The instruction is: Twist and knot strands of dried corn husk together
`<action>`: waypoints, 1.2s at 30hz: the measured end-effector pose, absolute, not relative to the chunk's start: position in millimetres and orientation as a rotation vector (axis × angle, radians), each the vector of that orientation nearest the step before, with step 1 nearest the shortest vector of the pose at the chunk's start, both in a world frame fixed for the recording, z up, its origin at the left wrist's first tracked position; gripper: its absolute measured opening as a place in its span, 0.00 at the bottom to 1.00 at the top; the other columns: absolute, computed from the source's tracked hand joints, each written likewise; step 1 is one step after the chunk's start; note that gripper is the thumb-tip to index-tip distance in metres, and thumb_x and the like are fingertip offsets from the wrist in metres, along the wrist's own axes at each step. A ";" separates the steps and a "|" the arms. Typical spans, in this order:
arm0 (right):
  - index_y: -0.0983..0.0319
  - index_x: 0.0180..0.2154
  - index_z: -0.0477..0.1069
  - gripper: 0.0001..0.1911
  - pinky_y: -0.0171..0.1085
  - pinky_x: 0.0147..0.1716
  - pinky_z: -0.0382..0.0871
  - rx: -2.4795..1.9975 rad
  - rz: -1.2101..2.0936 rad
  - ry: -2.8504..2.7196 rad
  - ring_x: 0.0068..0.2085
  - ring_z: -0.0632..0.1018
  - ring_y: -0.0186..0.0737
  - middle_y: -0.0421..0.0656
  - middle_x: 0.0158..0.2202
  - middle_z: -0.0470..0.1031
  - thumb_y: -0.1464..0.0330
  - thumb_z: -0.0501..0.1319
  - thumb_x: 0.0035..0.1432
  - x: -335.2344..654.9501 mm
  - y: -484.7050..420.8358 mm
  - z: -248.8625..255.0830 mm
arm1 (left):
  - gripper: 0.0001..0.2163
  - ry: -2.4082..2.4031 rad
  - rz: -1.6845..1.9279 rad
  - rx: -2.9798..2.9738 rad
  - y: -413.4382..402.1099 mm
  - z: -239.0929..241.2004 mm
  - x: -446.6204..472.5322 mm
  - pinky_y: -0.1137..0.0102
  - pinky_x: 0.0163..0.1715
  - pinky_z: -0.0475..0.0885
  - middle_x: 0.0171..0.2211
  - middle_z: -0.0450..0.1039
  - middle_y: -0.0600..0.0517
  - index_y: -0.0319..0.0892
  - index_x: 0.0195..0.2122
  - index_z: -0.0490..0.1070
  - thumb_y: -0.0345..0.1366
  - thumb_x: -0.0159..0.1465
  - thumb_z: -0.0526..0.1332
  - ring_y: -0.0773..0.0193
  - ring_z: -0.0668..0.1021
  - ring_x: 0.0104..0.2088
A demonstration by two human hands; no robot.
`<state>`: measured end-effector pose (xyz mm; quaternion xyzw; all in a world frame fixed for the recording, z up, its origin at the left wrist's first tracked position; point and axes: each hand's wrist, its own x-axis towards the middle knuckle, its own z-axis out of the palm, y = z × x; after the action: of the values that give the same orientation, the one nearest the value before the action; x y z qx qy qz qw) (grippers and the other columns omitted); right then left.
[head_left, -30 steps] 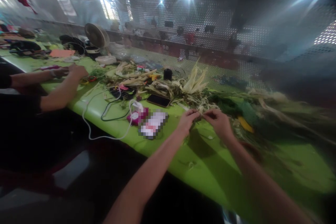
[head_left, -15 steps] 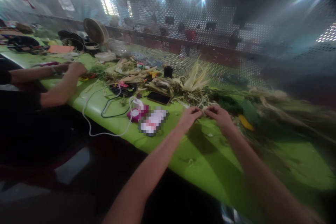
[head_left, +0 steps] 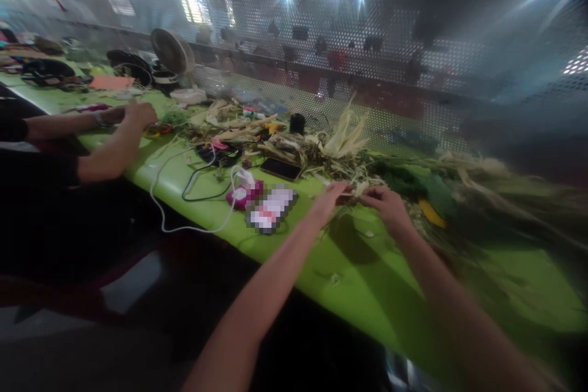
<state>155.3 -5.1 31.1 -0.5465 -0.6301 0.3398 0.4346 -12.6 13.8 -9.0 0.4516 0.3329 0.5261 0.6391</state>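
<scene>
My left hand [head_left: 331,197] and my right hand [head_left: 384,199] are close together above the green table, both with fingers pinched. Between them is a small pale strip of corn husk [head_left: 359,188], gripped from both sides. Its exact shape is hard to make out against the heap behind. Just beyond my hands lies a pile of dried corn husks [head_left: 344,138] and plant stalks. A phone with a dark screen [head_left: 280,168] lies to the left of my hands. Nearer to me is a second phone with a blurred, lit screen [head_left: 272,208].
A magenta tissue pack [head_left: 243,195] and a white cable [head_left: 160,211] lie along the table's [head_left: 321,275] front edge. A co-worker's hands [head_left: 135,115] work at the left, near scissors [head_left: 158,130]. A yellow piece [head_left: 432,213] lies at right; a fan [head_left: 172,52] stands behind.
My left hand has turned slightly, and the pale strip shows more between my hands. The whole view has shifted a little. The co-worker's hands stay at about the same spot.
</scene>
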 end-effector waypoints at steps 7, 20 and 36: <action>0.62 0.25 0.72 0.12 0.37 0.30 0.64 -1.379 0.827 -1.547 0.27 0.70 0.37 0.39 0.23 0.72 0.60 0.68 0.42 159.4 -4.9 29.9 | 0.19 0.741 1.051 0.963 17.2 -15.7 -13.2 0.69 0.37 0.70 0.32 0.77 0.49 0.38 0.36 0.76 0.49 0.53 0.68 0.66 0.76 0.31; 0.62 0.31 0.76 0.16 0.37 0.31 0.67 -1.337 0.635 -1.698 0.29 0.74 0.39 0.42 0.27 0.77 0.55 0.66 0.49 155.5 -5.7 27.4 | 0.11 0.793 1.207 0.958 12.0 -14.5 -0.7 0.73 0.30 0.66 0.25 0.72 0.54 0.38 0.32 0.72 0.35 0.49 0.68 0.70 0.73 0.26; 0.61 0.25 0.70 0.16 0.36 0.28 0.64 -1.419 0.714 -1.584 0.26 0.69 0.37 0.40 0.23 0.71 0.54 0.65 0.44 154.9 -2.6 27.3 | 0.08 0.783 1.118 1.160 14.4 -21.5 1.9 0.70 0.37 0.70 0.27 0.75 0.52 0.39 0.34 0.70 0.35 0.55 0.66 0.67 0.77 0.30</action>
<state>154.9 -2.6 27.3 -0.5699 -0.6361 0.2868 0.4339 1.9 14.4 -21.5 0.5057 0.3410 0.4873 0.6249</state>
